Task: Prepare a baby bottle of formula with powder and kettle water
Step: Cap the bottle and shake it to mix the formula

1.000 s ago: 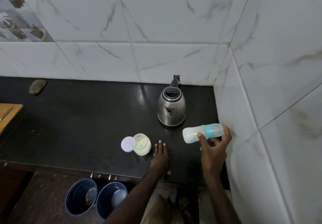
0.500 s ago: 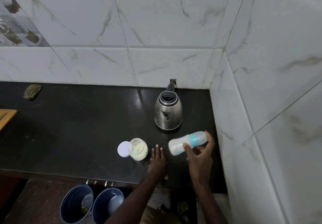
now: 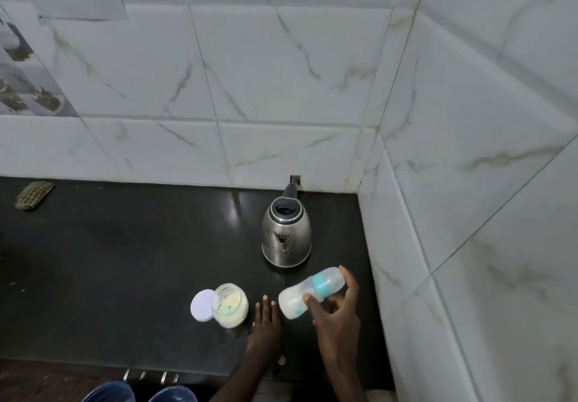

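My right hand [image 3: 336, 317] grips a baby bottle [image 3: 309, 292] with a teal collar, held nearly sideways above the black counter [image 3: 125, 261], its capped end pointing up and right. Milky liquid shows in its lower end. My left hand [image 3: 266, 329] lies flat on the counter, fingers spread, holding nothing. Just left of it stands an open glass jar of pale formula powder [image 3: 230, 304], with its round white lid [image 3: 202, 305] lying beside it. A steel kettle [image 3: 286, 232] stands behind the bottle, near the corner.
Tiled walls close the counter at the back and on the right [image 3: 438, 214]. A folded cloth [image 3: 32, 194] lies at the far left by the back wall. Two blue bins [image 3: 140, 394] sit below the counter's front edge.
My right hand has brought the bottle left and down toward the left hand, tilting it. The left hand stays flat on the counter. The camera has tilted up a little.
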Demonstrator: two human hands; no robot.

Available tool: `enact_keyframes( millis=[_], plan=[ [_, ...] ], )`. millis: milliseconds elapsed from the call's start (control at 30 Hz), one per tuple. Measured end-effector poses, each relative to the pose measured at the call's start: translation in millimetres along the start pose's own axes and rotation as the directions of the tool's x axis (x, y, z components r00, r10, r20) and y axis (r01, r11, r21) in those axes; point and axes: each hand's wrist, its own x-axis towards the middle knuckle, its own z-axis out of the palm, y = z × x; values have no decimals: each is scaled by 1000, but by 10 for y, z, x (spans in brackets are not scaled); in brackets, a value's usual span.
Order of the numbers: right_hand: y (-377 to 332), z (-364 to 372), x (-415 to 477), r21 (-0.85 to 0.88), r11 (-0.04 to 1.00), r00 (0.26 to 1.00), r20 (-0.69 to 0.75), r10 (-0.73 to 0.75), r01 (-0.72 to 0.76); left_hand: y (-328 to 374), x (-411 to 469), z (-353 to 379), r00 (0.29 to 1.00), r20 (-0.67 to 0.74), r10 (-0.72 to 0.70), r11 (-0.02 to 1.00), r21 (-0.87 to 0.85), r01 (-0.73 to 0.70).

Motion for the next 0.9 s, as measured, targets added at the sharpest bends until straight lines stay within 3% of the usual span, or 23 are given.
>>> enact_keyframes(
  millis=[167,300,367,567,733,900],
  plan=[
    [-155,-41,157,76,997,990,-137,-16,27,-24,6,43,1000,-13,8,1000,5,-8],
    [-14,47,54,-42,999,998,59,-10,12,-13,8,29,1000,-12,1,1000,-6,-1],
    [31,41,37,-63,998,996,82,-22,27,-19,-7,21,1000,-12,1,1000,-11,-1],
    [-75,-63,198,10,1000,990,-138,-26,27,-28,11,48,1000,-22,5,1000,-8,-6],
    [145,16,0,-118,993,997,80,-19,28,-25,-15,39,1000,-21,-1,999,-36,0],
    [13,-139,242,11,1000,992,-129,-2,4,-56,3,76,1000,-29,7,1000,-11,-7]
  ],
)
